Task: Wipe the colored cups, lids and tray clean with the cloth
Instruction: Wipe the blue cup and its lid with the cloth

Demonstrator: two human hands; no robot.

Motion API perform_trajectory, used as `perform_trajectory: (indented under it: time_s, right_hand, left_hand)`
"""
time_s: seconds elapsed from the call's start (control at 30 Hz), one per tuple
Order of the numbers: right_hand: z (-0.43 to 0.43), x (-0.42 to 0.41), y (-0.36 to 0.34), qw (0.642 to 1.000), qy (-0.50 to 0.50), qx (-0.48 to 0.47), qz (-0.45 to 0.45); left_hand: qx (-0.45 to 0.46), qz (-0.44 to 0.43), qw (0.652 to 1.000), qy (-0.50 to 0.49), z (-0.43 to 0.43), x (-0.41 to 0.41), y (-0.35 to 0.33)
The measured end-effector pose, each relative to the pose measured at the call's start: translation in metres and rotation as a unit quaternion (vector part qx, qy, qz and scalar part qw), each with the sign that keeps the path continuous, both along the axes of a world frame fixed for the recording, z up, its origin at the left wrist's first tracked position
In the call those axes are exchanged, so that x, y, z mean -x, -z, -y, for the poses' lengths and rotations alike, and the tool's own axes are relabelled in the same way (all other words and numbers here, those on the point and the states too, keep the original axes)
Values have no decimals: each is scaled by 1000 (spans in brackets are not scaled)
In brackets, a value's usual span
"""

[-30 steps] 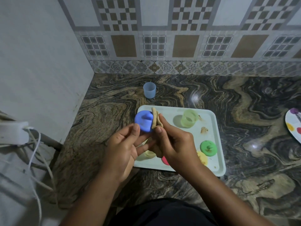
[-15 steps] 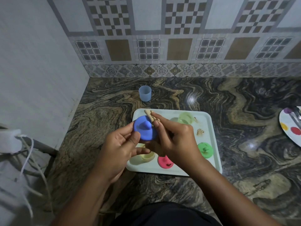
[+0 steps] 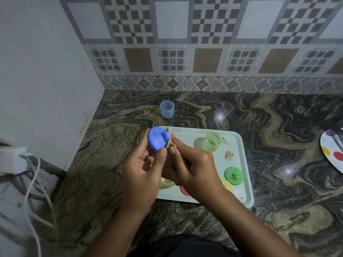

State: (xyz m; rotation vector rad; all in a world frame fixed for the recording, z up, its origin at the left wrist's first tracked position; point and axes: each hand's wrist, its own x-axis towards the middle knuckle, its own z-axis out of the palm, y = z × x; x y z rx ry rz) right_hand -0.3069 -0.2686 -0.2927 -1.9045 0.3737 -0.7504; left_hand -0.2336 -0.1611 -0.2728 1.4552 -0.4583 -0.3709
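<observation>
While raised above the near-left corner of the tray (image 3: 243, 190), blue lid (image 3: 157, 140) gripped in left hand (image 3: 142, 175), fingers (image 3: 161, 154) clamped on its rim, knob side facing the camera. Beige cloth (image 3: 170, 140) pinched in right hand (image 3: 193, 172), fingers closed on it, pressed against the right edge of the blue lid. Pale tray lying on the marbled counter (image 3: 278, 127), brown smears (image 3: 228, 154) present toward its far-right part. Green cup (image 3: 212, 141) standing upright in the far part of the tray. Green lid (image 3: 233, 175) resting near the right edge, knob up. Yellow lid (image 3: 227, 185) just beside it, partly hidden behind the right wrist. Pink lid (image 3: 183, 191) at the near edge, mostly covered by the right hand. Yellow cup (image 3: 166, 183) showing between the two hands, orientation not determinable. Blue cup (image 3: 167, 109) standing upright on the counter, off the tray, beyond its far-left corner. Spotted plate (image 3: 332, 151) at the right edge of view, well apart from the tray. White cables (image 3: 33, 175) hanging at the far left.
</observation>
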Motion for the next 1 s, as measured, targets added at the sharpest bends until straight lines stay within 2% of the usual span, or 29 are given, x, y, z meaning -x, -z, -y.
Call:
perform_trajectory:
  time_s: [0.13, 0.23, 0.37, 0.5, 0.6, 0.73, 0.83, 1.0]
  right_hand:
    - [0, 3, -1, 1000, 14, 21, 6]
    - [5, 4, -6, 997, 48, 53, 4]
    - [9, 4, -4, 996, 62, 63, -4]
    - [9, 2, -1, 997, 64, 44, -13]
    - [8, 5, 2, 998, 42, 36, -4]
    - [-1, 10, 7, 996, 31, 82, 30]
    - [3, 9, 8, 995, 40, 84, 30]
    - [10, 8, -3, 997, 49, 53, -20]
  left_hand:
    - [-17, -2, 1000, 22, -1, -3, 1]
    - [-17, -63, 996, 61, -4, -8, -1]
    - [7, -145, 987, 64, -7, -11, 0]
    - [1, -114, 990, 83, -4, -1, -1]
    - [8, -121, 992, 39, -1, -1, 0]
    - [11, -144, 989, -17, -2, -10, -2]
    - [-1, -150, 989, 12, -5, -12, -2]
    - [5, -149, 987, 53, -8, -8, -1]
